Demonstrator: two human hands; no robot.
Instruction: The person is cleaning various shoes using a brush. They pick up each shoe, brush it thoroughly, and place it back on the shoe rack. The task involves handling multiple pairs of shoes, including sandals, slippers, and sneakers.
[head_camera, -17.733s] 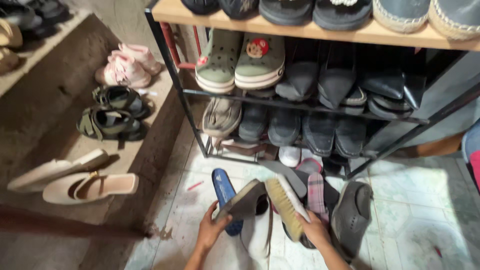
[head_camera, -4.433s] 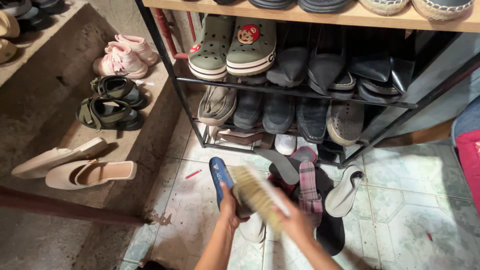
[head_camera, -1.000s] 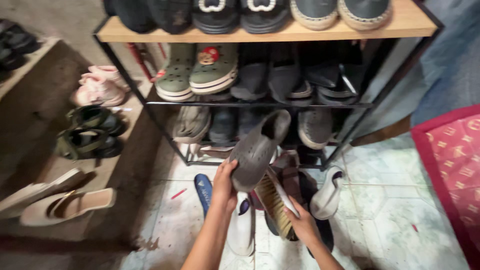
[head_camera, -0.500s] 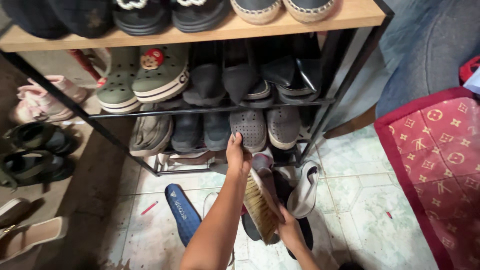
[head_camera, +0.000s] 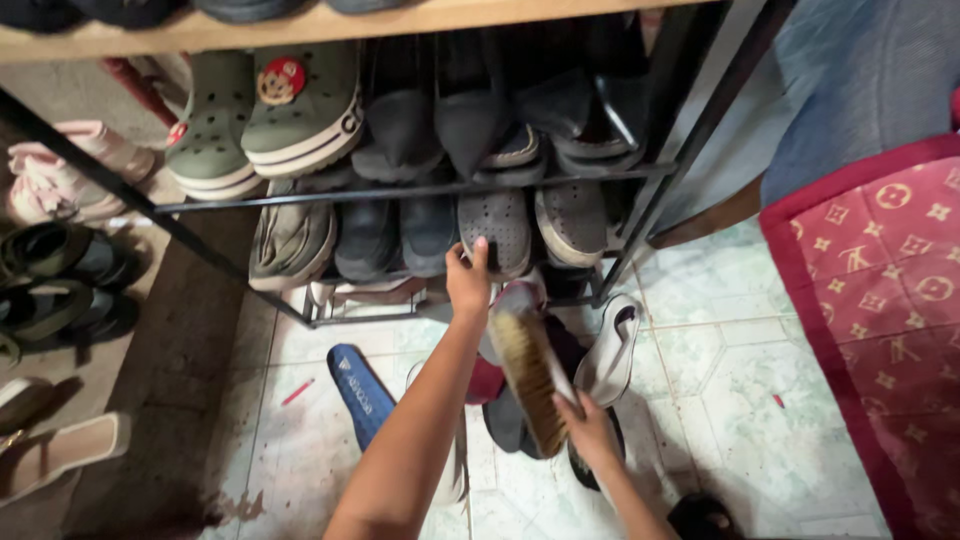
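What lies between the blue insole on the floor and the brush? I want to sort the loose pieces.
In the head view, the person's left forearm crosses between the blue insole and the brush, partly hiding a white shoe.

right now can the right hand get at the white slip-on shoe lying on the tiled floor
Probably not without letting go first: the right hand is closed around the straw-bristled scrubbing brush. The white slip-on shoe lies close beside it, nothing between them, so the path itself looks free.
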